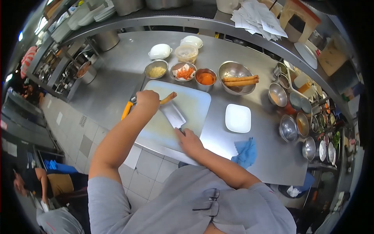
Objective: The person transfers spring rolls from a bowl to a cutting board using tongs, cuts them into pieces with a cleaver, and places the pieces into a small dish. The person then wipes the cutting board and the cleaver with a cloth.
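My left hand is closed around a long browned fried roll, whose end sticks out to the right over the white cutting board. In my right hand is the dark handle of a cleaver. The broad cleaver blade slants across the board, with its far end close to the roll and my left fingers. Most of the held roll is hidden by my left hand. Just left of that hand, a yellow-handled tool lies by the board's edge. More fried rolls rest in a steel bowl.
Behind the board stand bowls of pale yellow shreds, orange shreds and orange sauce. A white square plate and a blue cloth lie to the right. Several steel bowls line the right side. Another person is at lower left.
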Demonstrator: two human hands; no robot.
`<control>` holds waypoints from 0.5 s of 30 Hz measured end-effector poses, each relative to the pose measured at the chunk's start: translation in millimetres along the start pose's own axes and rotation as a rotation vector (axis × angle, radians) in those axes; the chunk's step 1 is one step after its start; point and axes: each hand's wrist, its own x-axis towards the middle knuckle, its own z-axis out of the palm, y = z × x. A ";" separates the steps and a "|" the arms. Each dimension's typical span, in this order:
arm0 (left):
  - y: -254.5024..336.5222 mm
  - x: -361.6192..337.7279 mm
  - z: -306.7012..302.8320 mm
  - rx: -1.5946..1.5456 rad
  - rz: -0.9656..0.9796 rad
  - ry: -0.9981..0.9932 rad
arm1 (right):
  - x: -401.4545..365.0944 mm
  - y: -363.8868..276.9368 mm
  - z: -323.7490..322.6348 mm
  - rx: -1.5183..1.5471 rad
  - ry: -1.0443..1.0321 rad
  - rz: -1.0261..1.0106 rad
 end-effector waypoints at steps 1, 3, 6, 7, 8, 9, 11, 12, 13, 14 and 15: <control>-3.7 3.1 2.4 -0.005 0.003 -0.043 | 1.1 6.4 9.2 0.001 0.002 0.079; -6.4 11.3 8.9 -0.012 0.036 -0.089 | -12.8 13.7 9.5 -0.002 0.001 0.187; -2.6 24.0 14.3 -0.012 0.053 -0.134 | -61.7 25.6 -18.5 0.036 -0.032 0.379; 0.5 24.2 16.6 -0.013 0.070 -0.145 | -83.7 28.2 -26.6 0.077 -0.070 0.413; 3.1 24.1 18.2 -0.014 0.083 -0.154 | -104.1 23.4 -39.3 0.091 -0.040 0.485; 5.1 23.3 18.8 -0.014 0.101 -0.147 | -124.6 18.6 -49.3 0.105 -0.008 0.556; 11.5 21.0 14.2 0.001 0.104 -0.213 | -168.1 19.5 -53.5 0.107 0.168 0.648; 14.2 16.5 1.0 0.005 0.127 -0.204 | -186.5 19.5 -56.1 0.102 0.181 0.669; 14.4 10.9 -14.8 -0.008 0.164 -0.183 | -203.8 18.6 -58.3 0.100 0.247 0.744; 16.4 7.6 -29.5 -0.020 0.200 -0.163 | -220.0 18.0 -59.2 0.100 0.315 0.817; 21.5 10.1 -38.9 -0.004 0.233 -0.084 | -235.9 20.0 -58.3 0.100 0.326 0.836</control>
